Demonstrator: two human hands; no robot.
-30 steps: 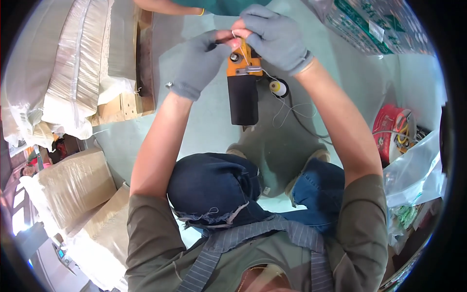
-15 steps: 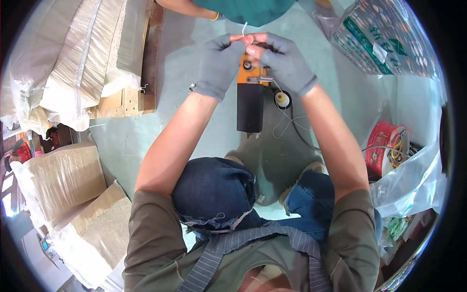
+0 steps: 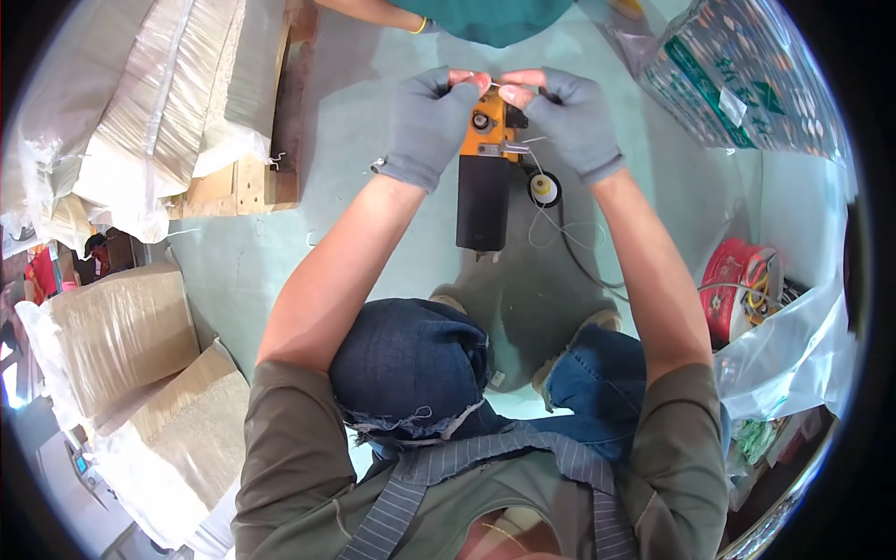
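Observation:
Both my hands wear grey gloves with the fingertips bare. My left hand (image 3: 420, 126) is closed in a pinch on one end of a short white thread (image 3: 495, 85). The thread's other end is pinched between the thumb and finger of my right hand (image 3: 569, 121). Just below the hands lies an orange and black tool that looks like a portable bag sewing machine (image 3: 483, 201). Beside it, on the right, sits a thread spool (image 3: 543, 189) with a yellow centre. Loose thread loops across the floor near the spool.
Wrapped stacks (image 3: 177, 84) rest on a wooden pallet (image 3: 245, 191) at far left, with wrapped blocks (image 3: 121, 327) nearer. A red cable reel (image 3: 728, 291) and patterned wrapped packs (image 3: 737, 79) stand right. A person in green (image 3: 504, 21) is ahead. A dark cord (image 3: 581, 261) crosses the floor.
My hands have drawn slightly apart, the right one moving rightward. The thread end that stuck up above my fingers now runs between both pinches.

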